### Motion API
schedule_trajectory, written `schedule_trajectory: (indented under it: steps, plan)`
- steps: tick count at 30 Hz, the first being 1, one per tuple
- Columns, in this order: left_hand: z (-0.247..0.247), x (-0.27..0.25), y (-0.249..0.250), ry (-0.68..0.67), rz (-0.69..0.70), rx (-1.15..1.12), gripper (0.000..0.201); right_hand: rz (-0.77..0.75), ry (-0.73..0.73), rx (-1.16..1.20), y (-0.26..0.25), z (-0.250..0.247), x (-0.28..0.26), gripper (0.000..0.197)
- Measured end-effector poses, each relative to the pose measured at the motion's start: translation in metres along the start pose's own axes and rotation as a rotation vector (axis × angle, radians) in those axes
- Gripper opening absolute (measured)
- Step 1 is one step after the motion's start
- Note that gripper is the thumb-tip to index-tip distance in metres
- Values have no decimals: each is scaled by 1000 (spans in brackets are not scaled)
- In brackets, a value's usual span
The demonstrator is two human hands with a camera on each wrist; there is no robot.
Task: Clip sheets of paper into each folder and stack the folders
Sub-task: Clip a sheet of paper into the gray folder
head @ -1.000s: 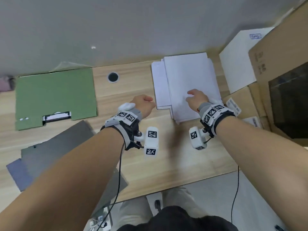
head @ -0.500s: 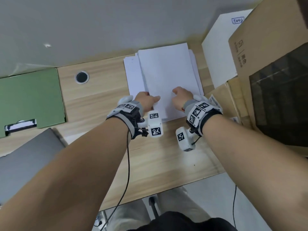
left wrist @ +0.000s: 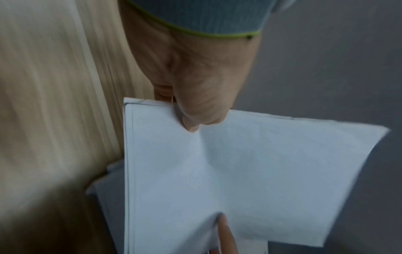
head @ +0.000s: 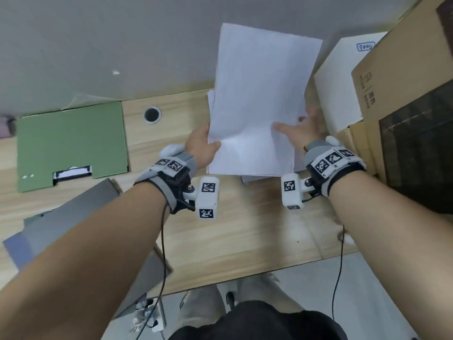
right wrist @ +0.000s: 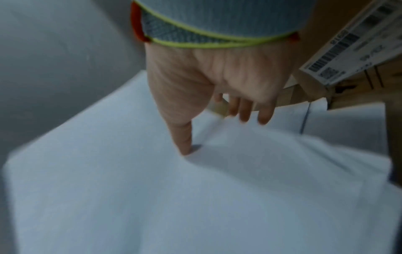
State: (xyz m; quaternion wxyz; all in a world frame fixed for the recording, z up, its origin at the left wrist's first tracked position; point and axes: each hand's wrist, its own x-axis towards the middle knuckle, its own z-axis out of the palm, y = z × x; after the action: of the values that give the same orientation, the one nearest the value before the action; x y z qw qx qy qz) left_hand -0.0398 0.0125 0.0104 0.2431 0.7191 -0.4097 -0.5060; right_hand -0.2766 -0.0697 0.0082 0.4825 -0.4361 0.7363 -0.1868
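A bunch of white sheets of paper [head: 257, 99] was up in the air in the upper middle of the head picture, tipped up toward the wall. The left hand [head: 201, 148] pinched the left edge of the sheets, with the thumb on top and the other fingers under the paper. In the left wrist picture the thumb [left wrist: 195, 120] pressed down on the top sheet. The right hand [head: 304, 128] was at the right side of the sheets. Its thumb [right wrist: 185, 142] lay flat on top, and its fingers [right wrist: 245, 110] curled at the edge, but the blur hid whether they held the paper tight.

Under the lifted sheets, more paper lay in a pile [head: 250, 179] on the wooden table [head: 245, 241].

A green folder [head: 71, 141] lay flat at the left of the picture, with a metal clip [head: 72, 171] at its near edge. A grey folder [head: 68, 212] lay lower left, partly hidden by the left arm. A round hole [head: 152, 114] in the table sat between the green folder and the paper. A white box [head: 340, 89] and brown cardboard boxes [head: 404, 69] stood at the right.
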Motion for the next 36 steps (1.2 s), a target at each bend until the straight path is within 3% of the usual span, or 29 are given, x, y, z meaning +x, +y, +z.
schedule_trajectory:
  steps: [3,5,8,12,17,21,27,31,36]
  plan:
    - [-46,-17,-28,53,-4,-39,51,-77,-230,313,-28,8,-34,64]
    - [-67,-31,-33,83,10,-34,52,-143,-344,395,-45,23,-61,39]
    - [-92,-53,-35,130,73,-9,49,-224,-305,445,-64,53,-96,25]
    - [-124,-70,-50,254,67,-35,41,-332,-311,422,-75,92,-120,25]
    - [-146,-82,-56,355,-1,-75,32,-350,-354,327,-65,119,-128,31]
    - [-151,-82,-57,395,5,-45,39,-348,-360,300,-61,125,-131,35]
    - [-159,-83,-50,416,39,-11,30,-354,-348,295,-68,126,-124,37]
    - [-152,-85,-59,352,-66,86,36,-286,-358,139,-47,130,-117,47]
    - [-155,-86,-59,374,-18,159,30,-331,-324,66,-49,134,-116,26]
